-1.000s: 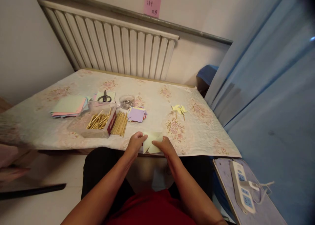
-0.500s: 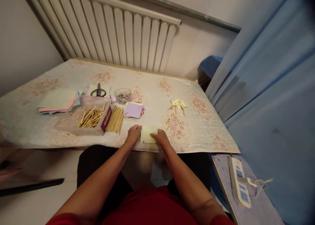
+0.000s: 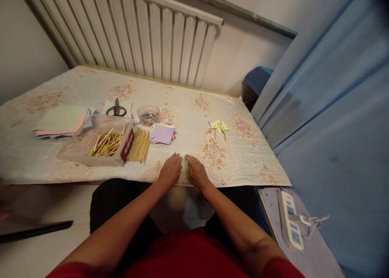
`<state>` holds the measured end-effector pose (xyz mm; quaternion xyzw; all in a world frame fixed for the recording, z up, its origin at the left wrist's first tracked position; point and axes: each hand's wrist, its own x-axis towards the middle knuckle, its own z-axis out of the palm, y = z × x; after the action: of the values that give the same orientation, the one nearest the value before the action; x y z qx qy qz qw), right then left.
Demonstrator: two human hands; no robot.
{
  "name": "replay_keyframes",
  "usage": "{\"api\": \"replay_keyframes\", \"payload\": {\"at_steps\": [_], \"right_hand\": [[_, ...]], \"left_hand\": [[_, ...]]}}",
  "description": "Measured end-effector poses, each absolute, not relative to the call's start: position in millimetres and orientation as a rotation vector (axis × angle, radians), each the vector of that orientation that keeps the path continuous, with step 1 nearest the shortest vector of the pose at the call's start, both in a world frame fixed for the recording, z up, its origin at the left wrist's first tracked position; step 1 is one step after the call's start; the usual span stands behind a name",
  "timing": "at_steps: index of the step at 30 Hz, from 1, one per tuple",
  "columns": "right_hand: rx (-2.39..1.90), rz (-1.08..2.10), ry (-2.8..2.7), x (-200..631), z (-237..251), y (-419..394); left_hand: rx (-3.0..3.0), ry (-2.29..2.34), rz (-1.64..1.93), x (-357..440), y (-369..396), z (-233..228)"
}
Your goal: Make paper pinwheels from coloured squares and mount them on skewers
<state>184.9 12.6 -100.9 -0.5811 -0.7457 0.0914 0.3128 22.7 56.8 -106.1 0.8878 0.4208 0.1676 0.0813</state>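
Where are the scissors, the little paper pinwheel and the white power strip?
scissors [image 3: 116, 110], head view, on the dark handles.
paper pinwheel [image 3: 219, 126], head view, on its yellow blades.
power strip [image 3: 290, 224], head view, on its white body.

Both bare forearms reach forward from the body and converge, the hands lying side by side, nearly touching. The left hand [image 3: 170, 171] is palm down, fingers together and stretched forward, flat. The right hand [image 3: 196, 172] mirrors it, palm down, fingers extended and angled slightly inward toward the left
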Motion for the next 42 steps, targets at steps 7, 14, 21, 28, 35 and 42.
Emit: {"api": "replay_keyframes", "payload": {"at_steps": [7, 14, 21, 28, 35, 42], "right_hand": [[-1.567, 0.23, -2.332, 177.8, -108.1, 29.3], [-1.644, 0.217, -2.347, 194.2, -106.0, 37.1], [-1.742, 0.378, -2.153, 222.9, -104.4, 48.1], [-1.69, 0.342, -1.822, 179.2, -95.5, 95.6], [-1.836, 0.067, -1.964, 134.7, -117.4, 113.2], [-1.963, -0.061, -2.018, 162.2, -119.9, 128.9]], "left_hand": [[2.677, 1.316, 0.434, 9.5, 51.1, -118.2], [2.658, 1.313, 0.432, 9.7, 51.0, -118.2], [2.665, 1.309, 0.441, 8.3, 51.2, -118.8], [2.697, 1.317, 0.451, 7.4, 50.4, -116.0], [2.761, 1.362, 0.419, 6.7, 49.8, -112.0], [2.758, 1.347, 0.398, 6.7, 51.8, -116.6]]}}
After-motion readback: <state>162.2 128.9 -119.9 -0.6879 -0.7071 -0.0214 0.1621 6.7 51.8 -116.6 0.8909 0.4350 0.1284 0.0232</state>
